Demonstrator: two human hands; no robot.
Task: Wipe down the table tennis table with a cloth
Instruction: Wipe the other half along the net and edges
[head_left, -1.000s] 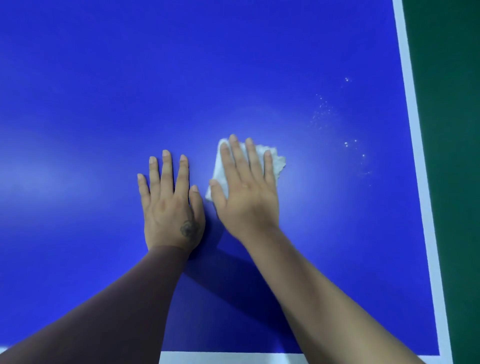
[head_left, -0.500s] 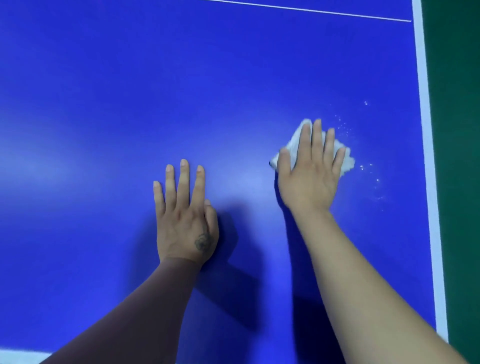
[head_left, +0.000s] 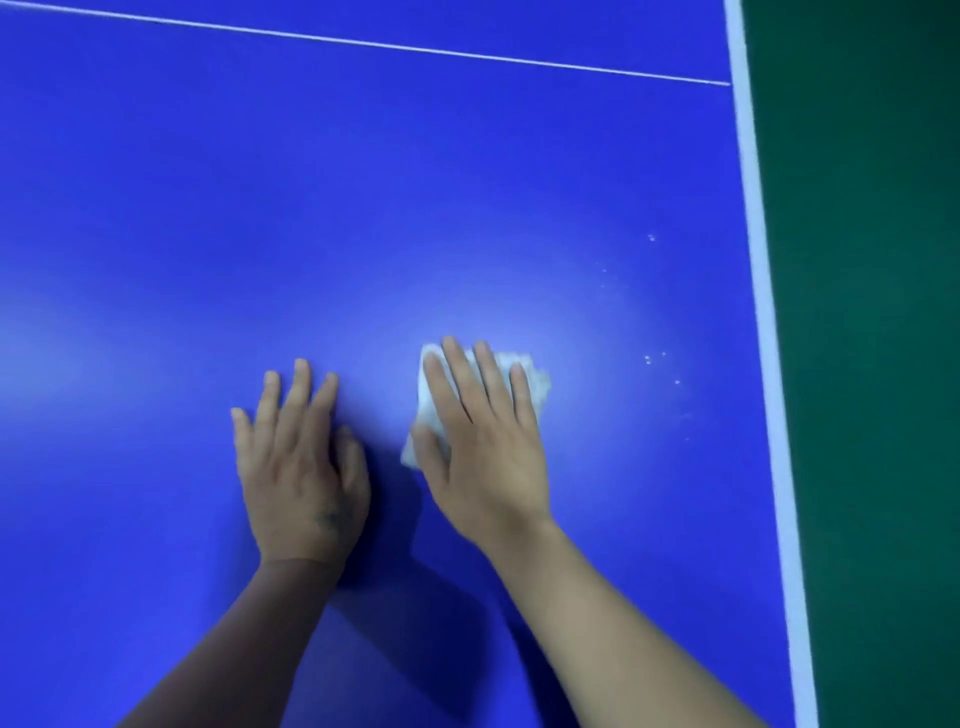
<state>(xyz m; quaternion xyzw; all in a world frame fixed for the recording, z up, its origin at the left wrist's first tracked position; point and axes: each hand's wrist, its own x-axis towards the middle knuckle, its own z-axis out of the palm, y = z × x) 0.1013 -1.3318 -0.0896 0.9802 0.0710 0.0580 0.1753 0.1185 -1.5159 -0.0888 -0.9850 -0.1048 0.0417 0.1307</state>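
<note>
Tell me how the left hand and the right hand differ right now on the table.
The right hand presses a white cloth flat under its fingers; the left hand lies straight on the bare blue table with nothing under it. The right hand sits nearer the white specks and the white edge line; the left hand is farther from both. Both lie palm down with fingers straight.

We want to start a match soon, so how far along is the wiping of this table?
Partly done, as far as this view shows. Done: the blue table around the hands looks free of specks. In hand: the right hand presses the white cloth flat, while the left hand rests on the surface. Left: small white specks remain near the white side line.
</note>
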